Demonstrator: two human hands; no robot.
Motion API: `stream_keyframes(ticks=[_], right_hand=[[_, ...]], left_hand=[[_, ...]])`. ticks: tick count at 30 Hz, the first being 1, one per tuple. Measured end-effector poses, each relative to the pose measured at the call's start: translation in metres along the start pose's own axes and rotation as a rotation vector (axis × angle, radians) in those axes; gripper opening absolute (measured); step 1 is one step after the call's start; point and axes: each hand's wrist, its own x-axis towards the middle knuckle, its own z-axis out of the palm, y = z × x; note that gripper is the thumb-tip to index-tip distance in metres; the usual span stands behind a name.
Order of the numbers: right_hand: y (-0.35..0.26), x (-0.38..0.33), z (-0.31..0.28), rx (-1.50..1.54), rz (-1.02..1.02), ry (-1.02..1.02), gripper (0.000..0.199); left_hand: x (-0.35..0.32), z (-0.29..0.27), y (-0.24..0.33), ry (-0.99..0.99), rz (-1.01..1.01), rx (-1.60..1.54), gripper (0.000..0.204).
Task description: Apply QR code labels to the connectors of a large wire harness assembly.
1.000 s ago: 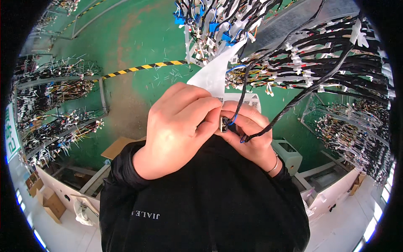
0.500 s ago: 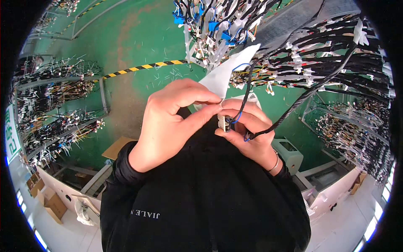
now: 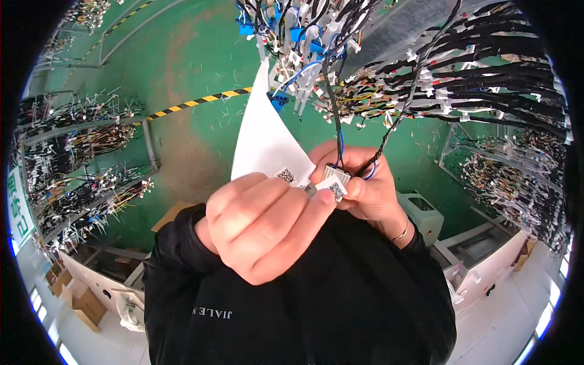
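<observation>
In front of my chest, my right hand [image 3: 372, 191] is closed around a white wire connector [image 3: 338, 175], with black and blue wires running up out of it. A small white sticker [image 3: 336, 190] with a printed code lies across the connector's lower face. My left hand [image 3: 261, 228] is closed, one fingertip touching the sticker's lower left edge; its other fingertips are hidden. A white label sheet [image 3: 264, 131] with a printed code rises behind my left hand, its right corner touching my right fingers. Which hand grips the sheet I cannot tell.
A black wrapped cable [image 3: 404, 112] runs up from my right hand. Hanging wire harnesses [image 3: 462, 79] crowd the upper right, with blue connectors [image 3: 298, 33] at the top. More harness racks [image 3: 91, 128] stand left. A striped floor line [image 3: 201, 101] crosses the green floor.
My left hand has turned palm-down and come lower, its fingertip now on a sticker over the connector. The label sheet has swung left, and the connector has turned its face toward me.
</observation>
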Motion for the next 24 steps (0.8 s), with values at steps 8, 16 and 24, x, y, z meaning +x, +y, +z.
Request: stream_keyframes(ticks=[8, 16, 24], right_hand=[[0.013, 0.006, 0.000, -0.090, -0.298, -0.015, 0.040], [0.011, 0.005, -0.002, -0.124, -0.258, -0.010, 0.042], [0.013, 0.007, 0.000, -0.110, -0.295, 0.002, 0.043]], left_hand=[[-0.001, 0.006, 0.005, -0.017, -0.021, 0.057, 0.021], [0.001, 0.003, 0.005, -0.083, -0.041, 0.066, 0.021], [0.000, 0.014, 0.000, 0.041, 0.016, 0.075, 0.028]])
